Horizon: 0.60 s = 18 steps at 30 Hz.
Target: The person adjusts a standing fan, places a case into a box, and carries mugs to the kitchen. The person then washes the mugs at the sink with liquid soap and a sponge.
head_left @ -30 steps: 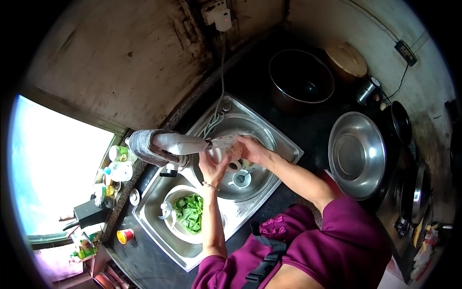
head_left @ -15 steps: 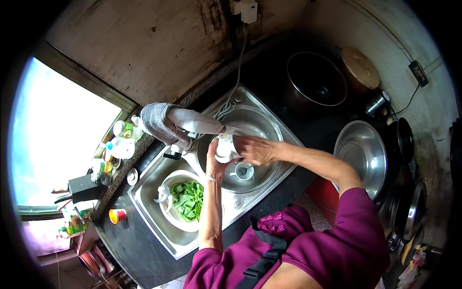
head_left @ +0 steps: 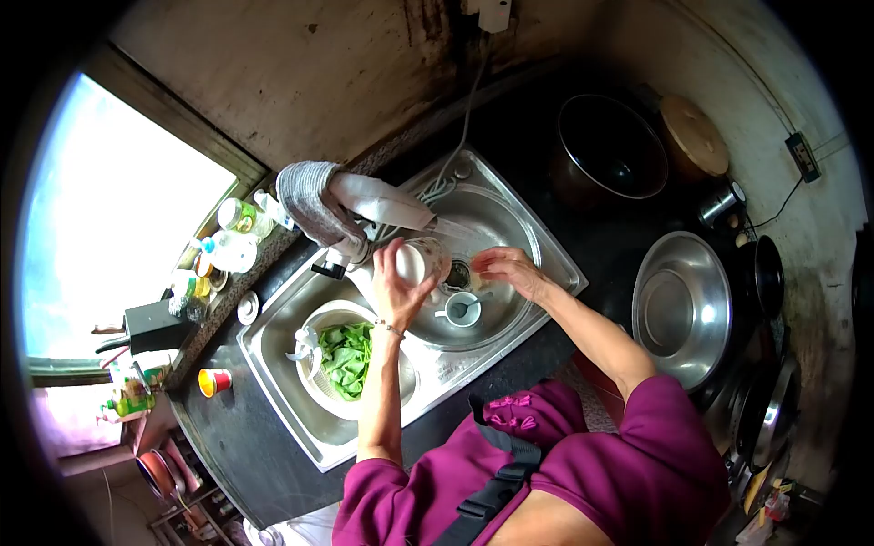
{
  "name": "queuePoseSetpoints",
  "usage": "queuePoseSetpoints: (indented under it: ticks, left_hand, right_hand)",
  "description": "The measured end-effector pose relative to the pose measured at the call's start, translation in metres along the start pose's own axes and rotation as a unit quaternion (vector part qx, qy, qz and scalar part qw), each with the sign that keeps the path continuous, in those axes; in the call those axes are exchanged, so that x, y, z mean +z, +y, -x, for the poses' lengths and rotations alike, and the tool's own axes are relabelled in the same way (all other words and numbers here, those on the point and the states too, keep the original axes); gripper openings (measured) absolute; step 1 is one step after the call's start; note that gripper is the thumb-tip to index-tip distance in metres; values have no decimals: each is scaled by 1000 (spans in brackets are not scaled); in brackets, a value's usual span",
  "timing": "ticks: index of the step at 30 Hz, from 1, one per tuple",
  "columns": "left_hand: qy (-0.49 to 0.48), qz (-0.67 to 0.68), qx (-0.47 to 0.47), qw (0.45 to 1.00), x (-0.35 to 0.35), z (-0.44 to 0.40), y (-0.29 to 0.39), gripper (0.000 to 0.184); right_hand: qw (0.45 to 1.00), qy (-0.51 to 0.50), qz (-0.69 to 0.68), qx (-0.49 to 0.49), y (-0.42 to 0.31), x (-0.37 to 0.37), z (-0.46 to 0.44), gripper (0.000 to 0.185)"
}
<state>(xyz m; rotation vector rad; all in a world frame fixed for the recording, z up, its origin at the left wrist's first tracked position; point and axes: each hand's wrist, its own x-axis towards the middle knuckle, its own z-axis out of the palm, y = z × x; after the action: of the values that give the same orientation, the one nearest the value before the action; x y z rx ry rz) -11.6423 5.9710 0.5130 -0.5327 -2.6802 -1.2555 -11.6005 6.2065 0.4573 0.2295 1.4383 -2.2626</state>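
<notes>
My left hand is wrapped round a small white bowl. The bowl lies on its side, its pale base turned toward my palm and its mouth toward the right basin. My right hand is apart from the bowl, over that basin, fingers loosely stretched toward it and nothing visible in them. Below the hands, a white cup with a spoon in it stands in the basin near the drain. Water streams from the cloth-wrapped faucet just above the bowl.
The left basin holds a white colander of green leaves. A red-and-yellow cup stands on the dark counter. To the right are a steel bowl and a large dark pot. Bottles line the windowsill.
My right hand has drawn away from the bowl to the right, and its fingers have opened. The bowl has turned in my left hand, and the cup and drain now show more fully.
</notes>
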Motion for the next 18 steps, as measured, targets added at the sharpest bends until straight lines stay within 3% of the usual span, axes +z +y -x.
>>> queuePoseSetpoints:
  ticks: [1, 2, 4, 7, 8, 9, 10, 11, 13, 15, 16, 17, 18]
  left_hand:
    - [4, -9, 28, 1000, 1, 0, -1, 73]
    - [11, -6, 55, 998, 0, 7, 0, 73]
    - [17, -4, 81, 997, 0, 10, 3, 72]
    - [56, 19, 20, 998, 5, 26, 8, 66]
    - [67, 250, -124, 958, 17, 40, 4, 62]
    - [69, 469, -246, 846, 26, 49, 0, 58]
    - [63, 449, -215, 865, 32, 52, -10, 48]
    - [32, 638, -317, 701, 37, 70, -11, 47]
    - [4, 668, -343, 661, 39, 81, -24, 47]
    - [11, 646, -375, 665, 15, 95, -10, 49]
    - [-15, 661, -329, 674, 18, 111, -32, 55]
    - [-15, 662, -329, 674, 12, 114, -32, 55]
    - [20, 662, -315, 680, 5, 119, -28, 57]
  right_hand:
    - [996, 82, 32, -8, 5, -6, -1, 37]
    - [996, 89, 18, 24, 12, 0, -2, 40]
    - [998, 59, 19, 9, 26, 13, 4, 42]
    - [999, -25, -38, -8, 46, 38, 13, 47]
    - [997, -48, 25, -51, 57, 44, 9, 43]
    - [990, -63, 84, -98, 66, 50, 5, 39]
    - [995, -54, 48, -75, 74, 47, 4, 37]
    - [971, -16, 233, -49, 69, 55, 10, 34]
    - [951, -7, 285, -124, 69, 63, 14, 30]
    - [928, -13, 325, -181, 55, 82, 24, 30]
    - [854, -21, 445, -268, 43, 90, 24, 30]
    - [849, -11, 451, -275, 41, 96, 21, 27]
    - [778, -27, 549, -304, 35, 101, 19, 25]
